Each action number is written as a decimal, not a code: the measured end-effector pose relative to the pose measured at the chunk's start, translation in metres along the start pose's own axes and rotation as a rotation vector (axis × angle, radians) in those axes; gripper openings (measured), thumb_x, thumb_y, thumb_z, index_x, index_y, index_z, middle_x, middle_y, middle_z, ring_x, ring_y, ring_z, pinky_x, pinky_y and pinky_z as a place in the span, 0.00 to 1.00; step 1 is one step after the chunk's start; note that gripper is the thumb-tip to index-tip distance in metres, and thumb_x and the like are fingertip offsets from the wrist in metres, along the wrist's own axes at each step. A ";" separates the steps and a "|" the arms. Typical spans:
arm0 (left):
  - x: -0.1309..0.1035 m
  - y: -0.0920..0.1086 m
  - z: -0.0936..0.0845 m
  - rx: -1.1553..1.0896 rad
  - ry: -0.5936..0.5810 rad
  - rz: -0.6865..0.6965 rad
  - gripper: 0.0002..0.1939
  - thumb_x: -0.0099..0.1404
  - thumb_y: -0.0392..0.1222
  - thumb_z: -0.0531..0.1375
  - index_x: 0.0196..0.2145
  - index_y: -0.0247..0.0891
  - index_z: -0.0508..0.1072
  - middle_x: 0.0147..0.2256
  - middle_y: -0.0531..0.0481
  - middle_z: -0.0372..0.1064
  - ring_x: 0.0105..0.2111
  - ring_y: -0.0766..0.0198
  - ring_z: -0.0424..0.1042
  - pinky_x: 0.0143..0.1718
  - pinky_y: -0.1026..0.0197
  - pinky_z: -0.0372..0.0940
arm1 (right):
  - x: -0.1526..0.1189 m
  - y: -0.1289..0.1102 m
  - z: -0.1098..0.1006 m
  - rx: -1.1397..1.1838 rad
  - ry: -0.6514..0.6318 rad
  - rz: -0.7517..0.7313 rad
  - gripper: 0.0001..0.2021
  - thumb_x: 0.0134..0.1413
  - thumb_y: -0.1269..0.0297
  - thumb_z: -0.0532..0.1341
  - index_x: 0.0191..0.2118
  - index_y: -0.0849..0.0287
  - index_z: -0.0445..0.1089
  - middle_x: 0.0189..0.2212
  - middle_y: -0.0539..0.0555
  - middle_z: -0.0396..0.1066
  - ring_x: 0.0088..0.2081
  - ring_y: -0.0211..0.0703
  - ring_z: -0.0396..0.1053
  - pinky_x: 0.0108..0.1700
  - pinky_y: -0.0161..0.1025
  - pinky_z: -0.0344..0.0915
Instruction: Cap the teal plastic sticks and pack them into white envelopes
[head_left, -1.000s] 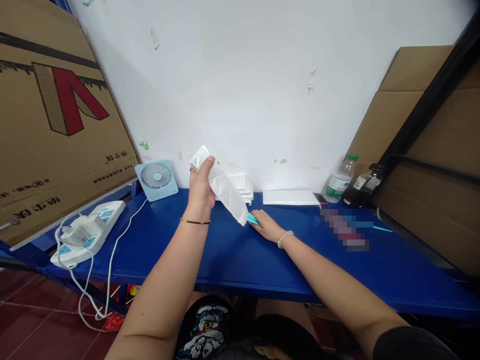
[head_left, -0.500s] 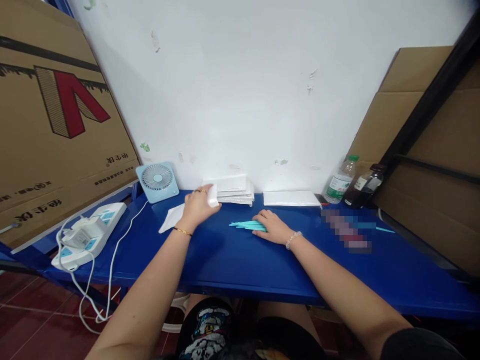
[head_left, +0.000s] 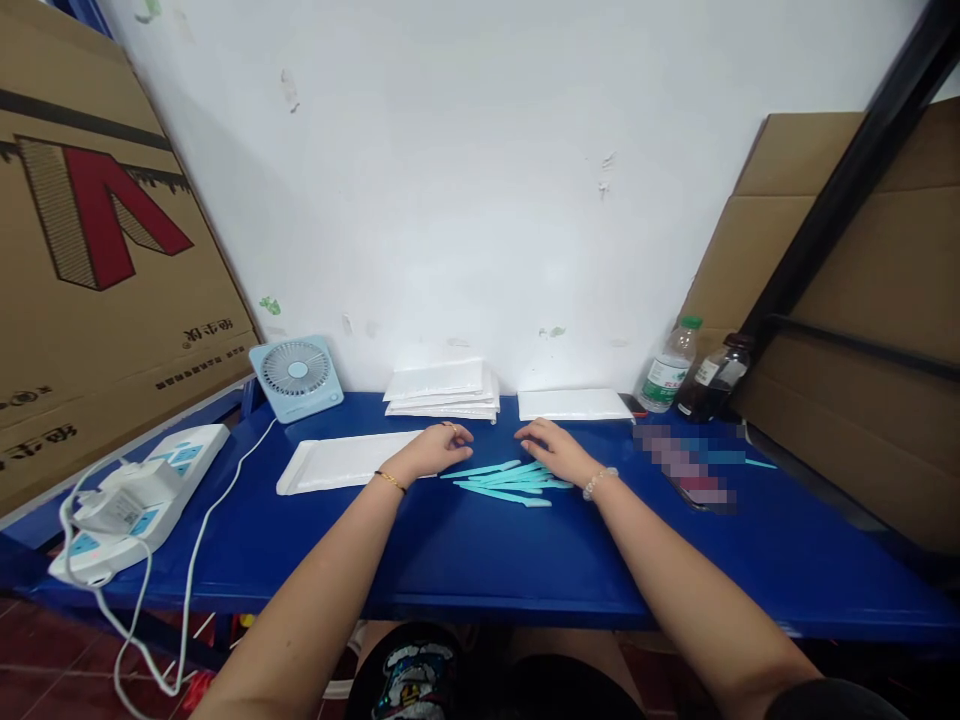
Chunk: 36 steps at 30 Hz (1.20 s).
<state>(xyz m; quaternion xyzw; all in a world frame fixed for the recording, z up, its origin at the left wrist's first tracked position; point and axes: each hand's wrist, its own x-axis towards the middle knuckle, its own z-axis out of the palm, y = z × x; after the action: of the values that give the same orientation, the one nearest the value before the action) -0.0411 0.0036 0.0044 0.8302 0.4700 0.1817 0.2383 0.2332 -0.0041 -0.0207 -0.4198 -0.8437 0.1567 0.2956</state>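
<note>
Several thin turquoise sticks (head_left: pixel 510 482) lie loosely fanned out on the blue table (head_left: pixel 480 560). My right hand (head_left: pixel 556 450) is over their right end, its fingers bent and apart, with nothing seen in them. Left of the sticks, my left hand (head_left: pixel 436 448) hovers at the right end of a flat white padded envelope (head_left: pixel 337 462), fingers apart and holding nothing. Behind my left hand a stack of white envelopes (head_left: pixel 442 388) rests against the wall. Another white envelope (head_left: pixel 574 404) lies behind my right hand.
A blue fan (head_left: pixel 297 376) and a power strip (head_left: pixel 150 500) with white cables are on the left. At the right are a clear bottle (head_left: pixel 670 368), a dark bottle (head_left: pixel 716 380) and a pixelated item (head_left: pixel 686 468). Cardboard (head_left: pixel 97 250) stands at the far left.
My left hand has let go of the white envelope, which now lies flat. My right hand has released the turquoise sticks, which have spread apart. The view has shifted slightly.
</note>
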 end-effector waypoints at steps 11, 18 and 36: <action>0.042 0.022 0.035 0.095 -0.115 0.036 0.09 0.55 0.39 0.55 0.29 0.39 0.75 0.28 0.50 0.74 0.28 0.64 0.69 0.27 0.65 0.58 | 0.006 0.010 0.005 0.040 -0.100 0.055 0.08 0.49 0.59 0.64 0.34 0.57 0.74 0.34 0.53 0.66 0.37 0.42 0.65 0.38 0.38 0.63; 0.036 0.010 0.038 -0.023 -0.156 0.063 0.12 0.54 0.49 0.60 0.32 0.38 0.73 0.30 0.50 0.72 0.29 0.64 0.69 0.27 0.66 0.58 | 0.011 0.007 0.003 0.066 -0.160 0.101 0.07 0.47 0.60 0.65 0.30 0.58 0.73 0.33 0.52 0.65 0.33 0.39 0.64 0.34 0.36 0.61; 0.051 0.011 0.044 0.060 0.132 0.026 0.16 0.56 0.44 0.61 0.43 0.41 0.72 0.40 0.48 0.71 0.39 0.59 0.69 0.39 0.60 0.62 | 0.001 0.038 -0.036 -0.021 -0.040 0.158 0.05 0.50 0.62 0.63 0.31 0.57 0.73 0.34 0.51 0.66 0.30 0.37 0.62 0.35 0.36 0.60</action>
<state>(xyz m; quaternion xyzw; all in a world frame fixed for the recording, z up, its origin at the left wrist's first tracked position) 0.0141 0.0332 -0.0214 0.8292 0.4792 0.2247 0.1796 0.2782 0.0202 -0.0117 -0.4848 -0.8154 0.1789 0.2608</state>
